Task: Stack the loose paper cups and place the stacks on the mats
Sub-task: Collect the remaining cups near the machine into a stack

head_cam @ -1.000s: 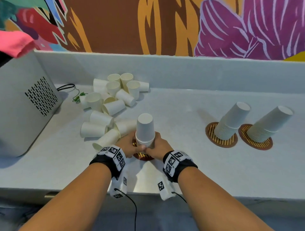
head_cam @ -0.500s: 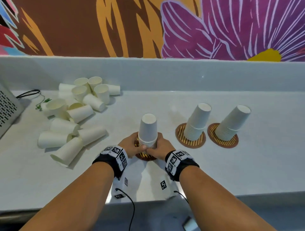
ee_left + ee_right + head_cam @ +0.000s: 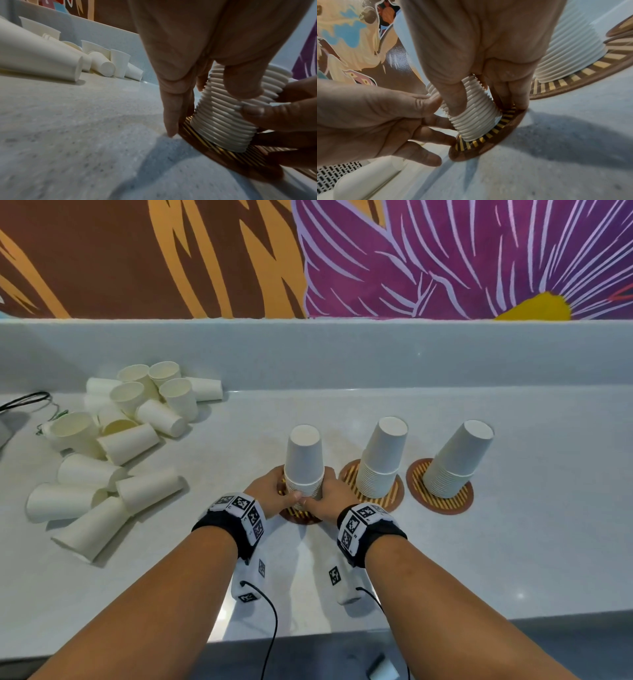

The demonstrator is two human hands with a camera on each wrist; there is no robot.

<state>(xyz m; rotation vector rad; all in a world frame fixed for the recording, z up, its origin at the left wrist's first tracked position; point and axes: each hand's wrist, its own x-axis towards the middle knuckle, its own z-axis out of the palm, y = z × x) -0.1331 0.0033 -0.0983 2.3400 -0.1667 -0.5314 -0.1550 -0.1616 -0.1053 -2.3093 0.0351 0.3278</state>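
An upside-down stack of white paper cups (image 3: 304, 460) stands on a round brown mat with yellow stripes (image 3: 298, 517) near the counter's front. My left hand (image 3: 274, 491) and right hand (image 3: 327, 494) grip the stack's ribbed base from either side, thumbs toward me. In the left wrist view my left hand (image 3: 202, 86) curls around the stack (image 3: 228, 121) on the mat (image 3: 223, 159). In the right wrist view my right hand (image 3: 479, 88) wraps the stack (image 3: 476, 121), fingertips on the mat (image 3: 488, 148). Several loose cups (image 3: 120, 440) lie piled at the left.
Two more cup stacks (image 3: 382, 457) (image 3: 455, 460) stand on their own mats (image 3: 394, 498) (image 3: 459, 501) just right of my hands. A black cable (image 3: 27, 398) lies at the far left. A raised ledge (image 3: 342, 354) runs along the back of the counter.
Both hands have slid the stack and its mat to the right, away from the loose cups, until it sits close beside the two other mats. The grip has not changed.
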